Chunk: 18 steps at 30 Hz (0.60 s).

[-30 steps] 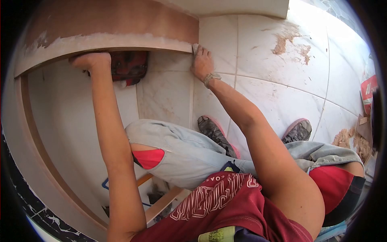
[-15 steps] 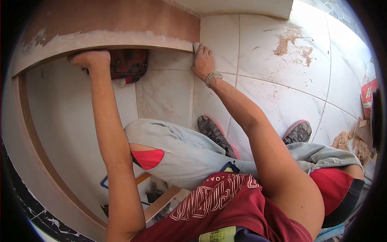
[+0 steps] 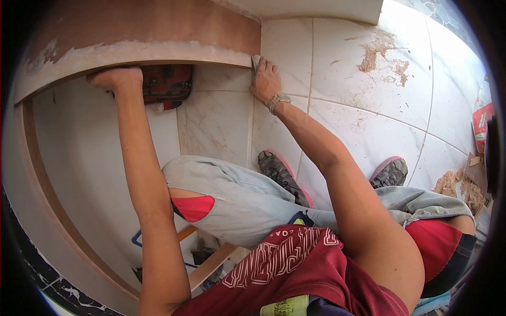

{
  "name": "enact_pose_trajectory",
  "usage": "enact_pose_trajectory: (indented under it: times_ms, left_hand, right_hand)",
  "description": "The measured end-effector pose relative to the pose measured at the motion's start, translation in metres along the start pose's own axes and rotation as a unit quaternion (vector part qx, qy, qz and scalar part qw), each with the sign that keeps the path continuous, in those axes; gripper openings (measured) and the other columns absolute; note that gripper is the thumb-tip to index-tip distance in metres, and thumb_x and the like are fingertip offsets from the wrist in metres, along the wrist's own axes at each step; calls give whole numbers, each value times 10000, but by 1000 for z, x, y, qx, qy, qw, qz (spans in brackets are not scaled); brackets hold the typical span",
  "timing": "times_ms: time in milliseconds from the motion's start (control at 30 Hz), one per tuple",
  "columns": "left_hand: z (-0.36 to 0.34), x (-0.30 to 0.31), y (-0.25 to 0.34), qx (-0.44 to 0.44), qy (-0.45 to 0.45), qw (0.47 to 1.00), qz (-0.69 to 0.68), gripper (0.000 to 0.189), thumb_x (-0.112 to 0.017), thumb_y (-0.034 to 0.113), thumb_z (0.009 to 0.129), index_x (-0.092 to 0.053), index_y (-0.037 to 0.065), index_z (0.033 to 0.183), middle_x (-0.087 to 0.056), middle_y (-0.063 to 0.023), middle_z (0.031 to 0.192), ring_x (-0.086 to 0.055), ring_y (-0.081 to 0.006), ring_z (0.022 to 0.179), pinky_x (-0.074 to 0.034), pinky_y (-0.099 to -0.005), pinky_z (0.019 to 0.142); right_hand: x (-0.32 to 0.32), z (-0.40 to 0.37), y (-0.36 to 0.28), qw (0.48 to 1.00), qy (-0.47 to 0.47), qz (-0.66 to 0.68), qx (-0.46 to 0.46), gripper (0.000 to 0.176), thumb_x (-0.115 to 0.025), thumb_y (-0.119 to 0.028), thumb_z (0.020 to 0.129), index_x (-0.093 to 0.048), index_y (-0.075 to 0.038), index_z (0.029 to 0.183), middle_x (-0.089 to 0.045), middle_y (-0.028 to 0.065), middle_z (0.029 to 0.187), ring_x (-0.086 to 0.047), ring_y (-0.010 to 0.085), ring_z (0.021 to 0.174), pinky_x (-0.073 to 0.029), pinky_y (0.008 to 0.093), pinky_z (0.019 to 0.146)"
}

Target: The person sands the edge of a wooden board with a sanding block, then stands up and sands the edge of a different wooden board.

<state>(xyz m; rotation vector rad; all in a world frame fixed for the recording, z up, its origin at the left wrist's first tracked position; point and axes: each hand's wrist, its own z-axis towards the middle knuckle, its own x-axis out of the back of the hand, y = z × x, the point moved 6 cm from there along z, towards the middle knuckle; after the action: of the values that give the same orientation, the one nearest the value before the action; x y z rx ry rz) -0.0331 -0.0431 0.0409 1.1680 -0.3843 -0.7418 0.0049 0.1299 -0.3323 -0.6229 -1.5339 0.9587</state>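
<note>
Board could slip, or a knuckle could get scraped at its end

The left hand [image 3: 117, 79], upper left of the frame, has its fingers curled tight under the edge of the long bent wood board [image 3: 158, 50]; the tips are hidden, so can't tell how far under they go. The right hand [image 3: 265, 81], top middle, has its fingers pressed together on a small grey pad [image 3: 256, 61] at the board's end, just above the tile floor [image 3: 337, 79]. If the pad slides off, knuckles may hit the hard corner or the tiles. If the left hand lets go, the board may wobble & the pad miss its spot. Board runs across the top left: brown face, pale chalky edge w/ white smears, looks rough
</note>
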Motion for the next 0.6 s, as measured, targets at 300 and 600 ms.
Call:
enact_pose_trajectory:
  times_ms: [300, 600]
  left_hand:
    - [-1, 0, 1, -1, 1, 1000, 4, 548, -273, 538, 963, -590, 190, 1243, -558, -87, 1363, -510, -344, 1304, -406, -602, 1098]
    - [-2, 0, 2, 4, 18, 1000, -3, 488, -281, 534, 962, -594, 189, 1107, -603, -75, 1186, -570, -322, 1163, -446, -598, 1019]
  right_hand:
    - [2, -1, -1, 1000, -2, -1, -2, 892, -780, -149, 706, -376, 91, 1465, -538, 218, 1290, -539, 391, 1169, -496, 450, 998]
    - [5, -1, -3, 1000, -8, 21, 6, 829, -714, -120, 723, -379, 105, 1447, -534, 263, 1310, -541, 427, 1155, -461, 461, 1028]
